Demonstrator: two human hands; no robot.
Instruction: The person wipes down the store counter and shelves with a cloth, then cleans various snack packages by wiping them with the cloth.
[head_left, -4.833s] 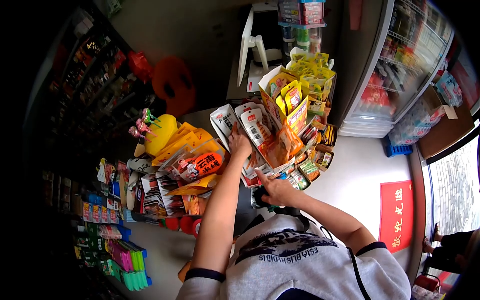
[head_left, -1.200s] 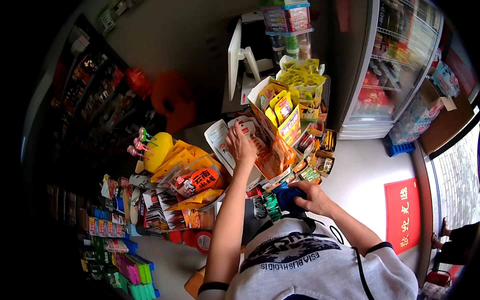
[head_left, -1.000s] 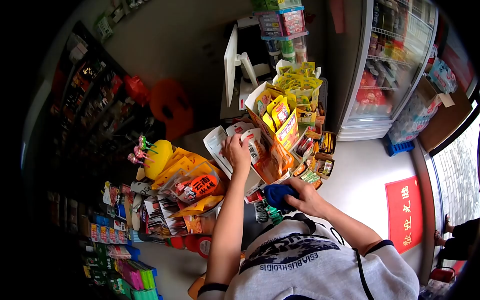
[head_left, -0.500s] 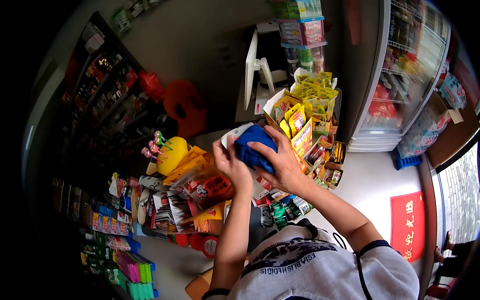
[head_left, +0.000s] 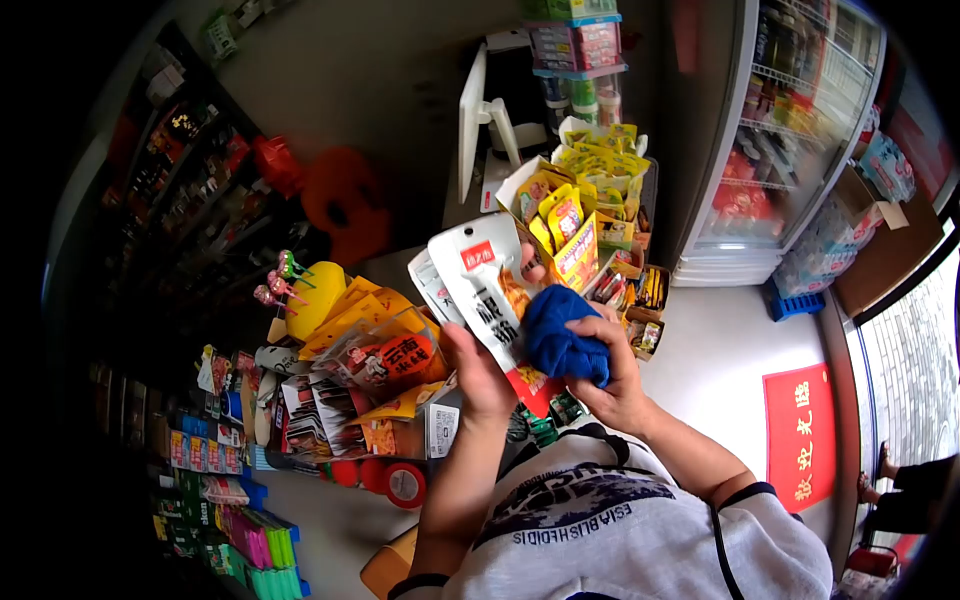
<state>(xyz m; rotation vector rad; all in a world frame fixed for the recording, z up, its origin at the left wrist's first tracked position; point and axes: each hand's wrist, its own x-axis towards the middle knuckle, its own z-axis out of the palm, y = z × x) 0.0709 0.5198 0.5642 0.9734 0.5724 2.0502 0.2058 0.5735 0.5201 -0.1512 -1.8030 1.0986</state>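
Note:
My left hand (head_left: pixel 482 378) is closed around a white snack packet (head_left: pixel 487 300) with black characters and a red lower end. Its thumb is at the left edge, and fingertips show past the packet's upper right side. In my right hand (head_left: pixel 618 380) is a bunched blue cloth (head_left: pixel 562 335), pressed against the right side of the packet's face. Another white packet (head_left: pixel 430 285) shows partly behind the held one. Close on the right stands a display box (head_left: pixel 575 262) of yellow packets.
Orange noodle bags (head_left: pixel 395 360) and a yellow object (head_left: pixel 315 300) with lollipops stand on the left. Behind are a white monitor (head_left: pixel 472 125) and stacked containers (head_left: pixel 575 45). A glass-door fridge (head_left: pixel 770 150) and a red mat (head_left: pixel 800 435) lie to the right; someone's legs (head_left: pixel 910 495) show at the edge.
My left hand has taken hold of a white packet and lifted it from the display. My right hand brought the blue cloth up onto it, then moved down and right along it.

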